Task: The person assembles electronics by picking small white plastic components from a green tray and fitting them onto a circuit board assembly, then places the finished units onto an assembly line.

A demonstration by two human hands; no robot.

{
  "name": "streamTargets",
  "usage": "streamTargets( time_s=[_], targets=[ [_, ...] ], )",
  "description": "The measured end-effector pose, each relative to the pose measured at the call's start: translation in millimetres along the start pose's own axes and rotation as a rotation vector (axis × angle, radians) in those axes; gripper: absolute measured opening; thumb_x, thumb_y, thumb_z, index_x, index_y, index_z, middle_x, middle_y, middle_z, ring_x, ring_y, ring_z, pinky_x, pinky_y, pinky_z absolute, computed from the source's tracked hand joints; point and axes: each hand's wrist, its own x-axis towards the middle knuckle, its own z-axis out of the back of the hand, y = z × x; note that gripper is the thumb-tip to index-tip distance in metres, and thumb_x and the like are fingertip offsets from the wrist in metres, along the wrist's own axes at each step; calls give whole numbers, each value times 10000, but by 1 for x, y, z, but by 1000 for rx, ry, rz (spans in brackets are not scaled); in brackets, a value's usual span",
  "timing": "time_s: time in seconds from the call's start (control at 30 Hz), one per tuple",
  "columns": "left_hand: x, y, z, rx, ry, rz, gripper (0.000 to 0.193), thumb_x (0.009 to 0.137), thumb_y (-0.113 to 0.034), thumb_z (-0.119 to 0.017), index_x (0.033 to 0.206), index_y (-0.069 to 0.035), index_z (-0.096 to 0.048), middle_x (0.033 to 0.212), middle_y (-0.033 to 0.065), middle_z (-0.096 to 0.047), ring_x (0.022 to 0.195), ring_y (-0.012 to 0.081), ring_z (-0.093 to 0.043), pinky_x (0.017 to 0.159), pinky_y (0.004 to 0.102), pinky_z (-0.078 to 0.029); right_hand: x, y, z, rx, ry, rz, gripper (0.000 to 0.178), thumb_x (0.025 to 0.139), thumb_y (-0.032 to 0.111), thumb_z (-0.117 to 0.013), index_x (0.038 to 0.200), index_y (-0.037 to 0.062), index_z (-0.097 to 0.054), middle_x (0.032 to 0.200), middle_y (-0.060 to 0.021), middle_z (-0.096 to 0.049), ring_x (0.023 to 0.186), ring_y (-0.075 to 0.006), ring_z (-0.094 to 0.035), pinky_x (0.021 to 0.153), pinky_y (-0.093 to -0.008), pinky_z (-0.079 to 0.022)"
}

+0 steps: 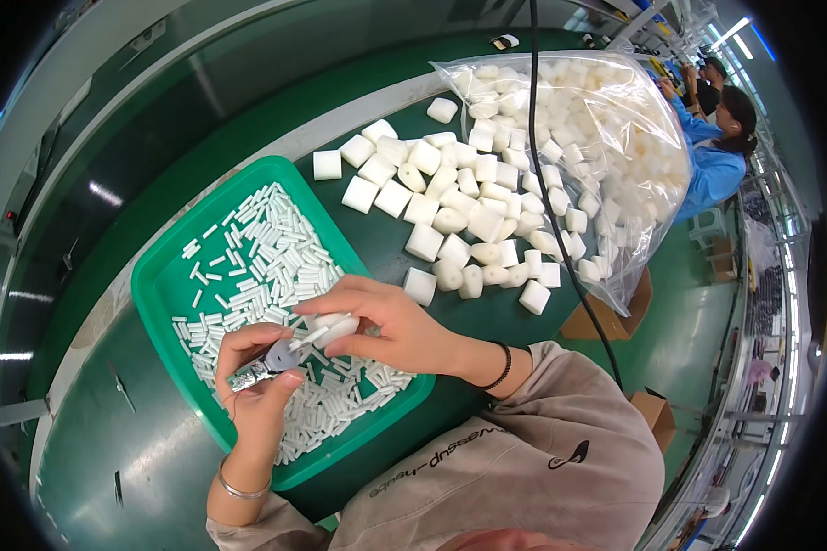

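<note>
Above a green plastic tray [147, 275] full of short white rods [276, 248], both my hands are close together. My left hand [255, 390] is closed around a small grey-ended device [268, 365] with a shiny, patterned body. My right hand [390, 326] pinches a white rounded piece [335, 331] against the grey end of that device. Thin white parts show between the two sets of fingers; exactly how they join is too small to tell. Beyond the tray lie many white foam-like blocks [423, 209], some square-edged, others rounded.
A clear plastic bag [616, 138] of the same blocks spills onto the green table [92, 432]. A black cable [560, 234] hangs down across the bag and blocks. Cardboard boxes [651, 413] stand right, below the table. A person in blue [708, 174] sits at the far right.
</note>
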Motion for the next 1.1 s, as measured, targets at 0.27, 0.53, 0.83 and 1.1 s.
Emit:
streamTargets(
  time_s=[0.27, 0.53, 0.83, 1.1],
  targets=[
    [4, -2, 4, 181, 155, -193, 378, 610, -8, -748, 919, -10, -531, 935, 111, -604, 863, 169, -576, 755, 265, -458, -4, -11, 2, 260, -114, 27, 353, 640, -68, -674, 969, 23, -583, 959, -72, -555, 864, -148, -551, 726, -252, -460],
    [2, 1, 4, -19, 31, -79, 376, 583, 21, -743, 905, -9, -551, 928, 113, -609, 869, 180, -582, 788, 284, -454, -11, -9, 1, 200, -165, 23, 358, 646, -67, -675, 988, -13, -587, 945, -99, -580, 868, -171, -572, 774, -268, -462],
    [4, -4, 3, 77, 197, 22, 362, 585, 29, -747, 912, 14, -593, 936, 130, -632, 878, 174, -601, 793, 272, -459, -14, -1, -6, 279, -270, 38, 314, 638, -48, -696, 935, 1, -605, 887, -91, -597, 795, -145, -601, 688, -248, -484],
    [3, -3, 3, 91, 260, 80, 351, 566, 36, -750, 894, 21, -626, 898, 120, -642, 848, 166, -613, 776, 263, -472, -14, -10, 1, -304, -160, 490, 291, 590, 82, -748, 827, 25, -590, 819, -92, -601, 686, -207, -594, 614, -272, -492]
  ],
)
